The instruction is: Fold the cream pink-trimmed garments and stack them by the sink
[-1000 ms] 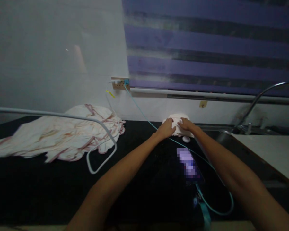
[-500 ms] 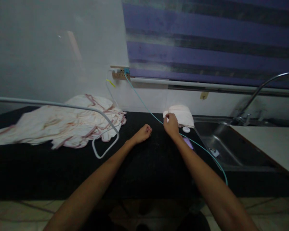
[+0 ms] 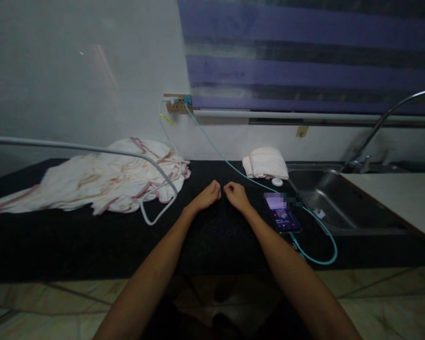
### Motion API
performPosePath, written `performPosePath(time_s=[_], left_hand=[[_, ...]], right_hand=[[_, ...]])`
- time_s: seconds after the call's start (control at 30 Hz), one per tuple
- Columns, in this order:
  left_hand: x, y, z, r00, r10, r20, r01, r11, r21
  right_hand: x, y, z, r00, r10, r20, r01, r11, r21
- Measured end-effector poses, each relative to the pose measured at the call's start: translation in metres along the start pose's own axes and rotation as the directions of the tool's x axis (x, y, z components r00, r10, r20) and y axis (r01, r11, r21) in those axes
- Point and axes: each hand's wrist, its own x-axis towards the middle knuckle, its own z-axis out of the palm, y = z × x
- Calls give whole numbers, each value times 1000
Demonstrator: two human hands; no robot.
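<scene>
My left hand [image 3: 209,194] is curled closed just above or on the black counter [image 3: 219,245], near its middle. My right hand [image 3: 235,194] is closed too, its thumb and fingers drawn together. A narrow gap separates the two hands, knuckles facing each other. Whatever lies inside the fingers, if anything, is hidden or too small to make out. Right of my right hand lies a phone [image 3: 285,219] with its screen lit, and a teal cable [image 3: 335,250] loops around it. A folded pale towel [image 3: 267,163] sits behind, with a small white round object [image 3: 276,182] at its front edge.
A crumpled white cloth with pink trim [image 3: 106,179] spreads over the left of the counter. A grey bent tube [image 3: 152,163] reaches in front of it. At right are a steel sink [image 3: 343,203], a faucet [image 3: 378,125] and a pale board [image 3: 411,203]. The wall socket [image 3: 179,105] holds plugs.
My right hand has come away from beside the folded towel, moving left and nearer to me, beside my left hand. The phone, covered by my right arm before, now shows fully. My left hand stays closed.
</scene>
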Motion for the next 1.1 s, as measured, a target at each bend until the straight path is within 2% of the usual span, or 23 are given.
performPosePath(time_s=[0.23, 0.47, 0.6, 0.87, 1.1], left_hand=[[3, -9, -2, 1000, -10, 27, 11, 1000, -21], [-1, -6, -5, 996, -6, 91, 13, 996, -83], [-2, -6, -7, 993, -9, 118, 22, 994, -109], [2, -9, -5, 994, -53, 93, 68, 984, -162], [10, -17, -4, 991, -103, 82, 117, 975, -188]], right_hand=[[0, 0, 4, 999, 3, 43, -3, 1000, 13], [0, 2, 1, 999, -5, 52, 2, 999, 48], [-2, 1, 1, 994, -45, 104, 35, 995, 91], [-4, -1, 2, 980, -120, 158, 100, 987, 127], [-4, 3, 3, 975, -151, 164, 145, 988, 46]])
